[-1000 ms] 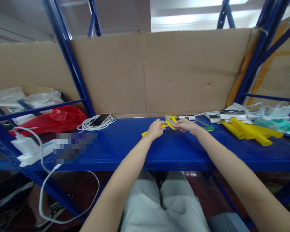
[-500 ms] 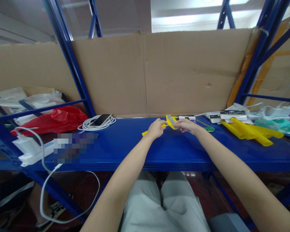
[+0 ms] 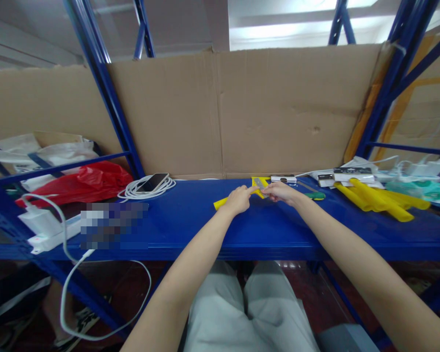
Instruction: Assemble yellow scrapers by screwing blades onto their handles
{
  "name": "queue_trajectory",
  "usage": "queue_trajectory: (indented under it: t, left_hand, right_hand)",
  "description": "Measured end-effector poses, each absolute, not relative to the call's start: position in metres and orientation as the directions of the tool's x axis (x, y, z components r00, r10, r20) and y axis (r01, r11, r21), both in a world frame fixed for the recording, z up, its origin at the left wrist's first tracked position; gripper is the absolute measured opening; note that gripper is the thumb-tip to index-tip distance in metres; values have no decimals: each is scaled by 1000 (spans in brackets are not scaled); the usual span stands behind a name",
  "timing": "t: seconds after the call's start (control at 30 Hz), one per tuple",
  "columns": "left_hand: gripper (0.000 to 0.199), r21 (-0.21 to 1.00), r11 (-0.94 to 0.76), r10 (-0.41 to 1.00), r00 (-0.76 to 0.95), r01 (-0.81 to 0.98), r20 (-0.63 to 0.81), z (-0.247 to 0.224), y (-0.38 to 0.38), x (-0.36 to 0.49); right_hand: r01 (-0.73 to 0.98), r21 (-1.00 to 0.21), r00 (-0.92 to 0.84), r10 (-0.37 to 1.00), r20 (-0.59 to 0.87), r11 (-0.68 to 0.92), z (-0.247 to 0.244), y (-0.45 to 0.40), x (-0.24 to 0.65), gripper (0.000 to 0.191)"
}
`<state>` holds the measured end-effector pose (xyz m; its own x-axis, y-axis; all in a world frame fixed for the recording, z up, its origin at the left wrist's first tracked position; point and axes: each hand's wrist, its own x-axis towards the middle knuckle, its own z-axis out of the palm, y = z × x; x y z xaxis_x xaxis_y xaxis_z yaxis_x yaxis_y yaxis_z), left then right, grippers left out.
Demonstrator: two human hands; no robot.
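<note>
On the blue tabletop, a yellow strip of sheet material runs under my left hand and out past its fingertips. My left hand is partly closed over this strip, its index finger stretched toward a small flat grey piece. That piece lies against the strip's far part, tilted. My right hand pinches the grey piece's near right end between thumb and fingers. The fingertips of both hands are close together but apart. Just right of my right hand lies a green-handled tool.
Small white boxes and a yellow sheet bundle lie at the right. A phone rests on a coiled white cable. Farther left are a red plastic bag and a power strip. A cardboard panel stands behind.
My left index finger has stretched out over the yellow strip. The grey piece has shifted slightly and less of it shows. My right hand keeps its pinch, almost in the same place.
</note>
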<state>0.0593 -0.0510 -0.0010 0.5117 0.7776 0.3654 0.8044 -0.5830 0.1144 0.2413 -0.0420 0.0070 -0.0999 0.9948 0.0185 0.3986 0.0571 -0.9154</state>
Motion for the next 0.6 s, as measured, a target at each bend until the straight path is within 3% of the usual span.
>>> queue_trajectory:
  t: [0.3,0.47,0.6]
  left_hand:
    - [46,74,-553,787,492,830,372,3,-55,60]
    - [46,43,-570,770,515,821,377,6,-58,62]
    - [47,5,-623,730,578,782,365,6,-62,65]
  right_hand:
    - [270,-963,-136,990,-34,4,14,-48,240,17]
    - [117,-993,-62,998,-27,-19,22,-51,238,10]
    - [89,-996,10,1000,-3,-4,21,-50,237,11]
